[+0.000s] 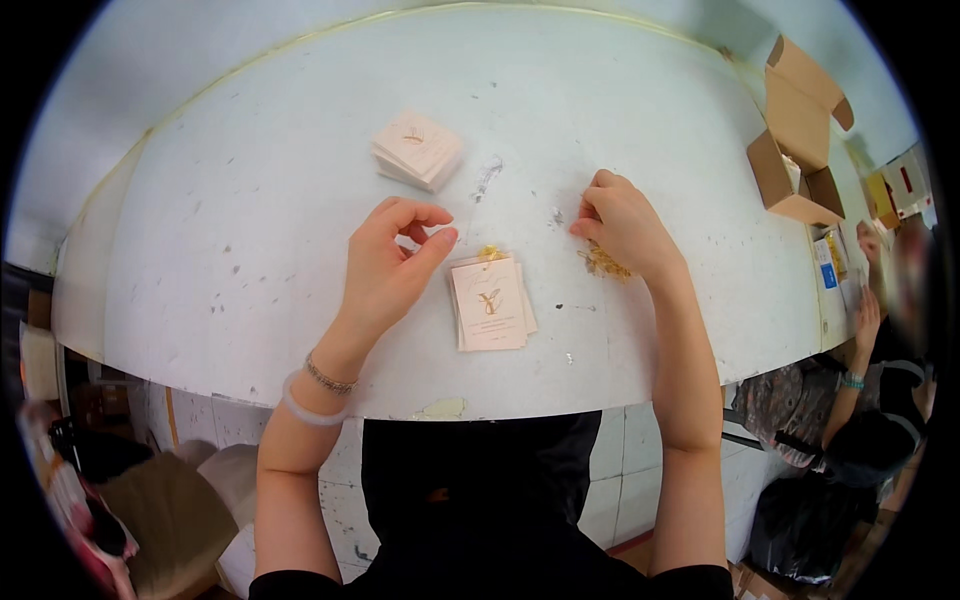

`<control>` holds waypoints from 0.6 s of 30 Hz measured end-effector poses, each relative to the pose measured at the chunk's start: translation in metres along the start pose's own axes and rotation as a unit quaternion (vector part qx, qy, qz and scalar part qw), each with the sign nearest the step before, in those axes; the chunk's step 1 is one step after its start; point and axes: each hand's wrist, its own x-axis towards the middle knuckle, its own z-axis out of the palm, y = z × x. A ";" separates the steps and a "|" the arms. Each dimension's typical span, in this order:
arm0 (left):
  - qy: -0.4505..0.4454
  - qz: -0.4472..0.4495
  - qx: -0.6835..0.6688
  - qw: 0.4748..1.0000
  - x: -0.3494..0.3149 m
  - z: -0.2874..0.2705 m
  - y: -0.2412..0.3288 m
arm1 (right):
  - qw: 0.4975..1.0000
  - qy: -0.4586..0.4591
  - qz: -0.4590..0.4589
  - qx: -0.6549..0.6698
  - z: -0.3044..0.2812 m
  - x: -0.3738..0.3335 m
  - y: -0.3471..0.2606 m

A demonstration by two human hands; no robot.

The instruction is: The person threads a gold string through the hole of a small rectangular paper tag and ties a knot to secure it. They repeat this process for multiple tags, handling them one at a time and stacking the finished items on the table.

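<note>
A small stack of pale pink cards point(491, 310) with a gold emblem lies on the white table between my hands. Gold-coloured metal bits point(490, 253) sit at the top edge of that stack. Just left of it, my left hand point(388, 262) hovers with curved fingers, thumb and forefinger slightly apart and nothing between them. My right hand point(628, 228) is closed, its fingertips pinched together; what they hold, if anything, is hidden. Under its wrist lies a loose pile of small gold pins or clips point(607, 264), partly covered. Farther back stands a thicker block of similar cards point(416, 150).
An opened brown cardboard box point(795, 180) stands at the table's right end, beside a blue and white packet point(826, 262). Another person's hands point(866, 318) are at the far right edge. A brown-covered seat point(165, 510) stands on the floor at lower left.
</note>
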 end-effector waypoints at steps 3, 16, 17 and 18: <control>0.008 0.030 -0.012 0.999 0.003 0.004 0.005 | 0.998 0.031 0.046 0.039 -0.007 -0.002 -0.008; -0.031 0.071 -0.113 0.991 0.002 0.052 0.035 | 0.842 0.129 -0.056 0.521 -0.004 -0.028 -0.042; -0.044 0.078 -0.117 0.989 0.001 0.054 0.040 | 0.847 0.139 -0.074 0.508 -0.010 -0.033 -0.048; -0.014 0.148 -0.105 0.983 -0.005 0.057 0.033 | 0.847 0.177 -0.136 0.483 -0.002 -0.038 -0.057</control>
